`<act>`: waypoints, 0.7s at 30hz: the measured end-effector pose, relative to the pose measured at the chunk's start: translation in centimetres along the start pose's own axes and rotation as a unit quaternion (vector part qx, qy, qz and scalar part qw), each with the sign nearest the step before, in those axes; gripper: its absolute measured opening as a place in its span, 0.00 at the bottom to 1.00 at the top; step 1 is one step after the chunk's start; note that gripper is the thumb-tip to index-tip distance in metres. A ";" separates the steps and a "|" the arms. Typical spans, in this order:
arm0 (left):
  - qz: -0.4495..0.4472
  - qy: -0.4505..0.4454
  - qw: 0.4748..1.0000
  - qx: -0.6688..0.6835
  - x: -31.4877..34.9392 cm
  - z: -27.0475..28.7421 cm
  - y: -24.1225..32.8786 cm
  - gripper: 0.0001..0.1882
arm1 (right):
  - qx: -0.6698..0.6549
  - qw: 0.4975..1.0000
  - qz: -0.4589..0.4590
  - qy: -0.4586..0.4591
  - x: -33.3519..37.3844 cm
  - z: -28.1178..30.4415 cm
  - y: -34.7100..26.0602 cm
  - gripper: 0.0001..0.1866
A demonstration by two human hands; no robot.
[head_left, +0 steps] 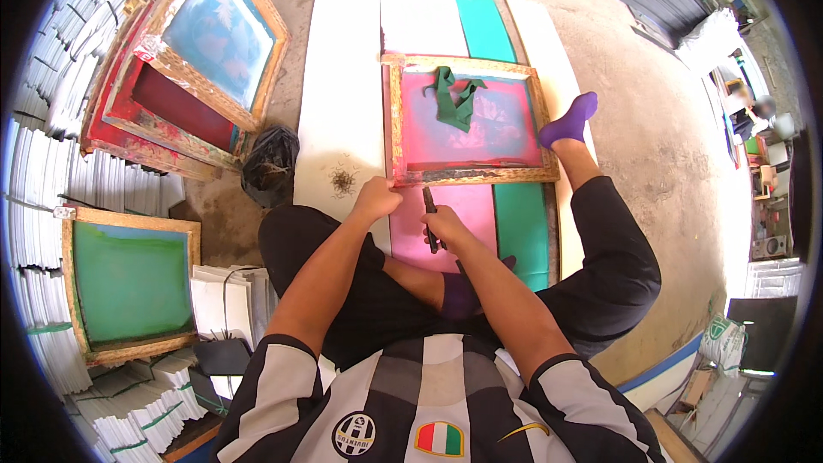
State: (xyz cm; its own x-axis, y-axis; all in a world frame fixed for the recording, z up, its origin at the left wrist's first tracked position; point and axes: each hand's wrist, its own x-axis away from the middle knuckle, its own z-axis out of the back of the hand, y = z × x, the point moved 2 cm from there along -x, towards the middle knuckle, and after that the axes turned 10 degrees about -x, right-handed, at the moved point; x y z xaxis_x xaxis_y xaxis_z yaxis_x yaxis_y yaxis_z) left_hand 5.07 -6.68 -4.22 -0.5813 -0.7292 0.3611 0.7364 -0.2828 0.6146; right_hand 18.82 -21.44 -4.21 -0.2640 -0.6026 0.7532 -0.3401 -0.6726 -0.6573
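Observation:
A wooden-framed printing screen (467, 177) with pink and blue mesh lies flat in front of me. My left hand (377, 200) is closed at its near left corner, fingertips against the wood. In my right hand (445, 226) is a dark, slim hand tool, apparently pliers (428, 197), head toward the frame's near edge and a little apart from it. A strip of dark green cloth (454, 105) rests on the mesh. On the white board to the left sits a small heap of thin dark bits (343, 182), too small to identify.
White, pink and green sheets (523, 214) lie beneath the screen. At left, more framed screens (219, 34) lean beside a black plastic bag (271, 167), a green screen (131, 283) and stacked white bundles (43, 180). My purple-socked foot (569, 123) is beside the screen's right edge.

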 end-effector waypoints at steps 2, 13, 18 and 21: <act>0.013 -0.004 1.000 0.017 0.1 -0.3 -0.2 0.21 | -0.012 1.000 -0.002 -0.002 0.5 0.1 0.3 0.10; -0.039 -0.005 0.993 -0.114 0.1 -1.0 -0.4 0.27 | -0.021 0.999 0.018 -0.019 2.7 -0.3 0.2 0.11; 0.019 -0.019 0.980 -0.196 1.2 0.5 1.9 0.25 | -0.026 0.999 0.027 -0.035 3.0 0.0 -0.1 0.11; 0.049 0.015 0.963 -0.263 1.3 0.9 3.6 0.22 | 0.027 0.998 0.054 -0.001 1.6 1.5 -0.3 0.13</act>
State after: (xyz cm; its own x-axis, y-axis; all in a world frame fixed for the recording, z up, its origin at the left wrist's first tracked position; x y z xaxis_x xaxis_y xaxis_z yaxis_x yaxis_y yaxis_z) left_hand 6.67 -8.07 -0.91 -0.4958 -0.7836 0.3743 0.8651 -0.4832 0.1345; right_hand 19.86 -22.85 -2.80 -0.2943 -0.6739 0.6777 -0.2612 -0.6254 -0.7353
